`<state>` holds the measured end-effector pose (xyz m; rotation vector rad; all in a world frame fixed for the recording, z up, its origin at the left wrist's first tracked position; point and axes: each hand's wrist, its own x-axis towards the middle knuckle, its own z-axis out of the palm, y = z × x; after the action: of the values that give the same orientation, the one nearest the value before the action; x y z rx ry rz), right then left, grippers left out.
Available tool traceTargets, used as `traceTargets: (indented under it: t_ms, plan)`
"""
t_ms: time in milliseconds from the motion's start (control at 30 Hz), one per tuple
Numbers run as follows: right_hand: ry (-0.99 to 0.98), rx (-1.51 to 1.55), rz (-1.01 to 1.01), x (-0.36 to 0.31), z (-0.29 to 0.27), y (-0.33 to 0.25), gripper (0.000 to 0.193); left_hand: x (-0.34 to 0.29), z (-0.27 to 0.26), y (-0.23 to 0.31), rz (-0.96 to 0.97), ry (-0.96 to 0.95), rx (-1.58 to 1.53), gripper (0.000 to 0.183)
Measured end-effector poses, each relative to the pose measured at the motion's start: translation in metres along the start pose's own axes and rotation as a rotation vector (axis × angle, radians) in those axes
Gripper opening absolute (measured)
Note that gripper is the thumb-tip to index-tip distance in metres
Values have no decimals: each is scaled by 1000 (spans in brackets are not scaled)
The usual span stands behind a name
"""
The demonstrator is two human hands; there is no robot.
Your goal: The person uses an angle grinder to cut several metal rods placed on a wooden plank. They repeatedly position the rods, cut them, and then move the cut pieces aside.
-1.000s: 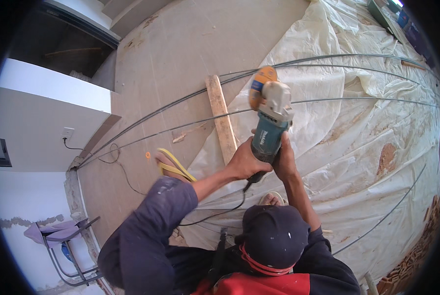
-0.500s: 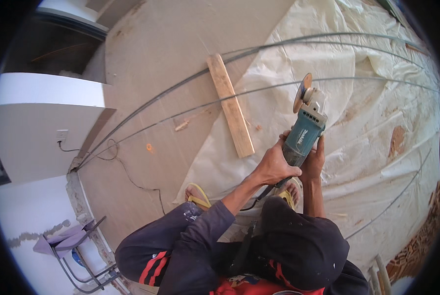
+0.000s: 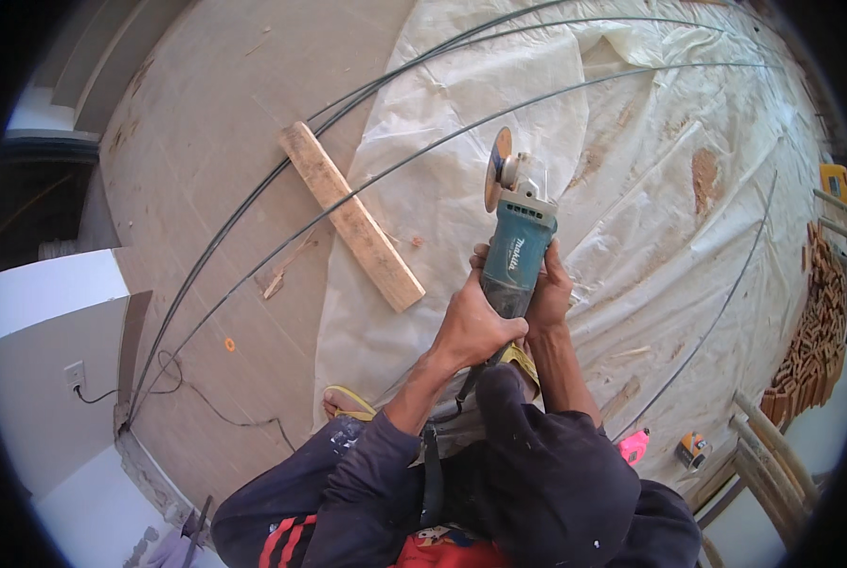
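Both my hands hold an angle grinder [image 3: 525,241] with a teal body, tilted with its head away from me. Around the rear of its body wraps my left hand [image 3: 475,325], thumb across the top. My right hand [image 3: 549,295] grips the opposite side, its fingers partly hidden by the tool. The thin brown disc [image 3: 499,170] stands on edge at the head, touching nothing. From the rear end a black cord [image 3: 463,390] runs down past my leg. Left of the grinder, a wooden board [image 3: 352,218] lies under one thin rod [image 3: 461,135].
Long dark rods [image 3: 217,244] curve over the tiled floor and the creased plastic sheet [image 3: 632,246]. A thin cable [image 3: 243,417] leads to a wall socket [image 3: 75,375]. At right lie a pink device [image 3: 634,445], an orange-black item [image 3: 692,451] and stacked bricks [image 3: 811,341].
The view has swung to the right, so the board and rods sit further left and the pink device has come into sight. Both hands keep their hold on the grinder.
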<state>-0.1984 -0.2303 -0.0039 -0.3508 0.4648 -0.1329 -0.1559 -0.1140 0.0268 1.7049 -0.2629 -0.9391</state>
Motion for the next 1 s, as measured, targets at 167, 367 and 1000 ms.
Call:
traceTargets:
  t_ms: [167,367,1000]
  plan:
    - [88,3,-45,-3,2,-1,66,-7,3,14,-52,14,55,75]
    - [102,-81,-13,10,5,-2,65,-7,2,10,-53,53,4,81]
    - [-46,-173,56,2,1,0,77,-4,-4,-4,-15,87,-16,80]
